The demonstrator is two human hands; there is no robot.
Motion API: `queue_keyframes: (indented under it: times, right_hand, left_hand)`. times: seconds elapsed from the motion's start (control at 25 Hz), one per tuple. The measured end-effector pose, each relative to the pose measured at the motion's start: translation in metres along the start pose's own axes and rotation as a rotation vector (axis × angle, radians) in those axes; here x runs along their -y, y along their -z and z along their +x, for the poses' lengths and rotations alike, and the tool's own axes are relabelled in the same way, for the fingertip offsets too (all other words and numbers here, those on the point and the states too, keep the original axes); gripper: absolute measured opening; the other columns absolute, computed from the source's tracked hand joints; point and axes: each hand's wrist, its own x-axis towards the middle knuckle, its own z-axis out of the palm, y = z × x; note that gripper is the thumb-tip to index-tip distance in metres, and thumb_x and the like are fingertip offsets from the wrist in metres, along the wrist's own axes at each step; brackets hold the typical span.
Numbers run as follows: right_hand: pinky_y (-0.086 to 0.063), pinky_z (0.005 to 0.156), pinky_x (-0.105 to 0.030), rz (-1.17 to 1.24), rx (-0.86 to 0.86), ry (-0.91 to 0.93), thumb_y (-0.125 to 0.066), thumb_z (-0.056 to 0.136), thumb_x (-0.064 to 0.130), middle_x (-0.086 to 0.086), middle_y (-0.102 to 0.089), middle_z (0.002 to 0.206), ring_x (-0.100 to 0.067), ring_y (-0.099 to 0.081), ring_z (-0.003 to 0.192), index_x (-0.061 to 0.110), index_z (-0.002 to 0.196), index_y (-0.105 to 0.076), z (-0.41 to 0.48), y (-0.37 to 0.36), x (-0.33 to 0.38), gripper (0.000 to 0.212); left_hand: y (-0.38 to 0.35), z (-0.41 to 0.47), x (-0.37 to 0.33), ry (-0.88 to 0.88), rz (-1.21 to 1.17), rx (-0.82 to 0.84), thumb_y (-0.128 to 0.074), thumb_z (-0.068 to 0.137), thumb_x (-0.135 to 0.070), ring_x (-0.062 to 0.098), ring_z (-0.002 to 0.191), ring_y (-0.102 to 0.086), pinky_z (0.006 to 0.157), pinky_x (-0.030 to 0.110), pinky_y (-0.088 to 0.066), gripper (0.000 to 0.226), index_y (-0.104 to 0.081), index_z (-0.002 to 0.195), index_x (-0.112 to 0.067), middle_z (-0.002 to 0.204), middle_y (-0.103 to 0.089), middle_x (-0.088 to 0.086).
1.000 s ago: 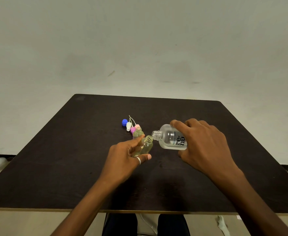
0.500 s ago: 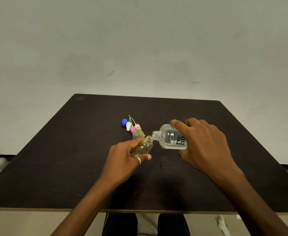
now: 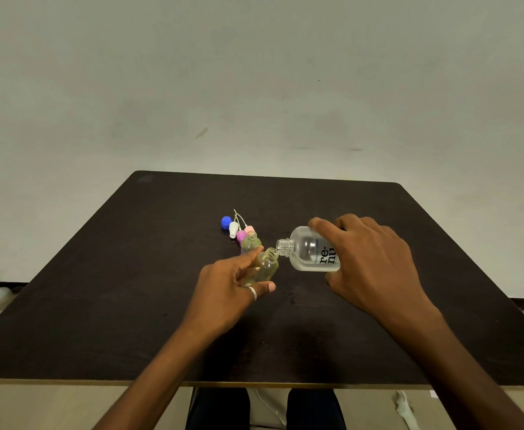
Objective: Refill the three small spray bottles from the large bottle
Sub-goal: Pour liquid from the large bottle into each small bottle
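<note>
Right hand (image 3: pixel 369 268) grasping large clear plastic bottle (image 3: pixel 312 251) lettered "re-nu", tipped sideways, neck meeting small yellowish spray bottle (image 3: pixel 265 268) gripped by left hand (image 3: pixel 226 293), dark table (image 3: pixel 99 290).

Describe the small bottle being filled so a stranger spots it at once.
Near the middle of the dark table, the left hand grips a small clear bottle of yellowish liquid. Unlike the similar bottle standing free behind it, it is tilted, its open neck at the mouth of the large frosted bottle.
</note>
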Motion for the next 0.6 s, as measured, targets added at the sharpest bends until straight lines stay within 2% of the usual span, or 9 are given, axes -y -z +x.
queue_keyframes:
  times: [0.12, 0.28, 0.48, 0.6]
  right_hand:
    - [-0.046, 0.08, -0.031, -0.008, -0.006, -0.001, -0.075, 0.073, 0.039, 0.004, -0.059, 0.115, -0.019, -0.058, 0.102, 0.042, 0.138, -0.037, -0.0003, -0.0014, -0.0001, 0.076]
    - [-0.046, 0.079, -0.031, -0.015, -0.011, -0.001, -0.076, 0.072, 0.038, 0.004, -0.06, 0.113, -0.019, -0.059, 0.1, 0.042, 0.137, -0.039, -0.0001, -0.002, -0.0002, 0.075]
    - [-0.046, 0.082, -0.032, -0.005, 0.003, 0.002, -0.075, 0.074, 0.038, 0.004, -0.058, 0.117, -0.02, -0.058, 0.104, 0.041, 0.139, -0.036, 0.0, -0.0013, -0.0003, 0.075]
    - [-0.046, 0.084, -0.032, -0.003, 0.011, 0.0, -0.074, 0.075, 0.039, 0.004, -0.057, 0.12, -0.019, -0.057, 0.107, 0.042, 0.14, -0.034, 0.0004, -0.0006, -0.0004, 0.076]
  left_hand:
    - [-0.0004, -0.0001, -0.0003, -0.002, 0.002, 0.005, -0.085, 0.075, -0.028, -0.016, 0.101, -0.061, 0.093, 0.002, -0.042, 0.065, -0.058, 0.134, -0.037, 0.113, -0.068, -0.025]
    - [-0.0009, 0.0004, 0.0004, 0.007, -0.004, 0.017, -0.084, 0.076, -0.028, -0.013, 0.105, -0.062, 0.093, 0.002, -0.041, 0.064, -0.059, 0.134, -0.035, 0.115, -0.071, -0.02]
    - [-0.0015, 0.0002, 0.0, 0.003, 0.006, 0.006, -0.085, 0.075, -0.027, -0.021, 0.101, -0.057, 0.087, -0.004, -0.037, 0.065, -0.059, 0.134, -0.034, 0.114, -0.07, -0.02]
    - [-0.0014, 0.0004, 0.0001, 0.003, 0.013, 0.006, -0.085, 0.075, -0.028, -0.018, 0.102, -0.059, 0.088, -0.003, -0.038, 0.065, -0.059, 0.134, -0.034, 0.114, -0.071, -0.02]
